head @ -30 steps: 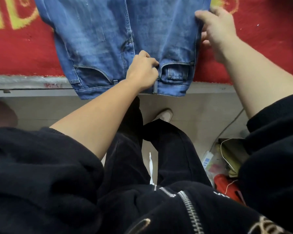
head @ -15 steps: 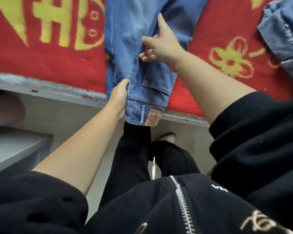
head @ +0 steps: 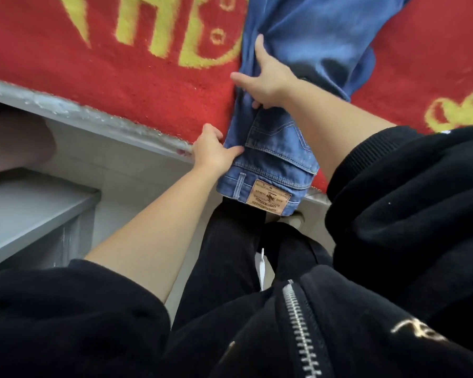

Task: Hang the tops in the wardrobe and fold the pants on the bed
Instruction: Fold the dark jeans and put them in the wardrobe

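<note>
Blue jeans (head: 306, 36) lie folded lengthwise on the bed's red blanket (head: 107, 72), one leg on the other. Their waistband with a brown leather patch (head: 268, 200) hangs over the bed's near edge. My left hand (head: 212, 151) holds the jeans' left edge near the waistband, thumb on top of the denim. My right hand (head: 265, 77) lies spread on the jeans above the back pocket, fingers straight, pressing the fabric flat.
The blanket carries yellow patterns. A grey bed frame edge (head: 79, 110) runs along the front. A grey shelf or step (head: 25, 208) stands at the lower left. My black-trousered legs and a shoe (head: 295, 219) are on the pale floor below.
The jeans went from spread open to folded lengthwise, back pocket and patch up. My right hand moved left onto the folded denim and flattened; my left hand shifted to the left edge.
</note>
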Tool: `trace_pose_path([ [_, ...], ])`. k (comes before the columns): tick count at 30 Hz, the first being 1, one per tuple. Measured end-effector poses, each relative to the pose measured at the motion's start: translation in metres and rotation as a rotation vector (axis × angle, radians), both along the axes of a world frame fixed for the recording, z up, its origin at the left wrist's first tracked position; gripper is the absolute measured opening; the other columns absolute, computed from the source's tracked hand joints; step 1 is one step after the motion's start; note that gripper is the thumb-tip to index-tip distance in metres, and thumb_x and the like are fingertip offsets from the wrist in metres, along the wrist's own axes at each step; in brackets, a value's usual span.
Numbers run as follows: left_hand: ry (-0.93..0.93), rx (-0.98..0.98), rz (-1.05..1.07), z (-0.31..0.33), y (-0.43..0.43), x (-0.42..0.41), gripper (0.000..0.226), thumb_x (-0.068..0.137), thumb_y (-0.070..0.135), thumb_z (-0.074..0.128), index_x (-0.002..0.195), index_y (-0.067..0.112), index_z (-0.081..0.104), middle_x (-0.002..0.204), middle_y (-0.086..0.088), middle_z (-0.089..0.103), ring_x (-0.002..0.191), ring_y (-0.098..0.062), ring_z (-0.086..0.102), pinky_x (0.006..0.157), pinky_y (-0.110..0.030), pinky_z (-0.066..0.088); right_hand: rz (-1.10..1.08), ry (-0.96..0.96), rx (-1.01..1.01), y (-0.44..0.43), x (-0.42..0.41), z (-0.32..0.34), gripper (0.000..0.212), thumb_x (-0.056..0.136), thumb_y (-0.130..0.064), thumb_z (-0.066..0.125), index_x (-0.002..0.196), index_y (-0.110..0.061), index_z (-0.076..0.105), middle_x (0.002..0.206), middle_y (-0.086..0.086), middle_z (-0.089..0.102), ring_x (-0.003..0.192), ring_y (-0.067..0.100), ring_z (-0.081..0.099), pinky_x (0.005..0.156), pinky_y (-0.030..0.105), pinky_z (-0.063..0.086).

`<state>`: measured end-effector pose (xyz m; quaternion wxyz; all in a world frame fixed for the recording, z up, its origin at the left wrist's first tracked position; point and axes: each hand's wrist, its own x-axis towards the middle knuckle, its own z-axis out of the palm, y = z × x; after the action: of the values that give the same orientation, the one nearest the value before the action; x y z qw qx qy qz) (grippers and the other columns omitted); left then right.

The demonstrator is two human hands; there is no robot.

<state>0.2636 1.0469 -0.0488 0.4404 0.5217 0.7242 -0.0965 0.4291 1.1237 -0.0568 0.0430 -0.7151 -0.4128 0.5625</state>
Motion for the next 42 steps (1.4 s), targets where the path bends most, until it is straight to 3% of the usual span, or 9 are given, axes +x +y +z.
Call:
trace_pose_path([
  [5, -0.005, 0.03, 0.11, 0.006, 0.03, 0.026, 0.039, 0.081, 0.038, 0.065, 0.11, 0.017, 0.048, 0.116, -0.007, 0.061, 0.111, -0.029, 0.056, 0.091, -0.036, 0.041, -0.235, -0.336, 0.399, -0.01, 0.024, 0.017, 0.054, 0.087, -0.06, 0.041, 0.122, -0.027, 0.066, 0.111, -0.003, 0.064, 0.105, 0.016, 0.063, 0.095, 0.029, 0.046],
  [10, 0.011, 0.057, -0.134, 0.007, 0.068, 0.052, 0.062, 0.095, 0.06, 0.042, 0.122, 0.005, 0.046, 0.122, -0.016, 0.061, 0.116, -0.037, 0.055, 0.092, -0.041, 0.04, -0.682, -0.833, 0.473, -0.048, 0.051, 0.028, 0.069, 0.083, -0.061, 0.058, 0.141, -0.025, 0.048, 0.133, 0.004, 0.045, 0.122, 0.018, 0.048, 0.1, 0.034, 0.033],
  [13, 0.055, 0.047, -0.246, 0.004, 0.066, 0.054, 0.058, 0.099, 0.056, 0.035, 0.118, 0.003, 0.046, 0.122, -0.023, 0.06, 0.114, -0.042, 0.054, 0.087, -0.043, 0.041, -0.939, -0.563, 0.097, -0.069, 0.06, 0.021, 0.094, 0.077, -0.07, 0.064, 0.15, -0.02, 0.032, 0.143, 0.007, 0.043, 0.132, 0.024, 0.044, 0.105, 0.032, 0.032],
  [16, 0.066, 0.119, -0.252, 0.005, 0.047, 0.046, 0.053, 0.101, 0.053, 0.033, 0.115, 0.003, 0.044, 0.114, -0.027, 0.062, 0.106, -0.046, 0.056, 0.078, -0.044, 0.038, -1.049, -0.166, 0.052, -0.093, 0.057, 0.013, 0.079, 0.076, -0.068, 0.067, 0.134, -0.016, 0.053, 0.121, -0.005, 0.063, 0.117, 0.012, 0.059, 0.101, 0.024, 0.042],
  [24, 0.122, -0.019, -0.178, 0.01, -0.023, -0.005, 0.05, 0.099, 0.051, 0.041, 0.112, 0.002, 0.043, 0.118, -0.025, 0.058, 0.11, -0.044, 0.054, 0.083, -0.043, 0.039, -0.832, -0.071, -0.271, -0.159, 0.027, 0.016, 0.101, 0.075, -0.073, 0.066, 0.144, -0.005, 0.038, 0.146, 0.008, 0.048, 0.134, 0.025, 0.048, 0.11, 0.034, 0.038],
  [31, 0.087, 0.348, -0.166, 0.028, 0.035, 0.03, 0.05, 0.086, 0.043, 0.06, 0.126, 0.016, 0.048, 0.128, -0.009, 0.048, 0.12, -0.03, 0.047, 0.093, -0.042, 0.04, -0.708, -0.609, 0.295, -0.096, 0.066, 0.056, 0.082, 0.081, -0.045, 0.067, 0.149, -0.013, 0.034, 0.146, 0.01, 0.036, 0.132, 0.026, 0.041, 0.108, 0.034, 0.029],
  [35, -0.029, 0.398, -0.305, 0.023, 0.083, 0.062, 0.042, 0.087, 0.052, 0.057, 0.115, 0.021, 0.063, 0.112, -0.002, 0.064, 0.108, -0.022, 0.058, 0.091, -0.034, 0.044, -0.617, -0.421, 0.488, -0.023, 0.1, 0.057, 0.035, 0.088, -0.028, 0.055, 0.119, -0.015, 0.064, 0.114, 0.001, 0.065, 0.097, 0.01, 0.062, 0.09, 0.011, 0.036],
  [39, -0.1, 0.374, -0.288, 0.011, 0.109, 0.085, 0.045, 0.084, 0.054, 0.063, 0.115, 0.022, 0.066, 0.103, 0.004, 0.07, 0.101, -0.017, 0.063, 0.09, -0.029, 0.046, -0.755, -0.255, 0.306, 0.046, 0.108, 0.023, 0.021, 0.076, -0.045, 0.055, 0.065, -0.027, 0.049, 0.065, -0.014, 0.052, 0.071, 0.013, 0.053, 0.087, 0.039, 0.056],
  [42, -0.125, 0.335, -0.308, 0.003, 0.121, 0.094, 0.026, 0.086, 0.042, 0.065, 0.101, 0.023, 0.075, 0.097, 0.006, 0.074, 0.096, -0.015, 0.067, 0.084, -0.025, 0.047, -0.842, -0.133, 0.213, 0.069, 0.107, 0.012, 0.03, 0.078, -0.047, 0.065, 0.078, -0.021, 0.051, 0.073, -0.006, 0.057, 0.068, 0.016, 0.06, 0.065, 0.037, 0.061],
])
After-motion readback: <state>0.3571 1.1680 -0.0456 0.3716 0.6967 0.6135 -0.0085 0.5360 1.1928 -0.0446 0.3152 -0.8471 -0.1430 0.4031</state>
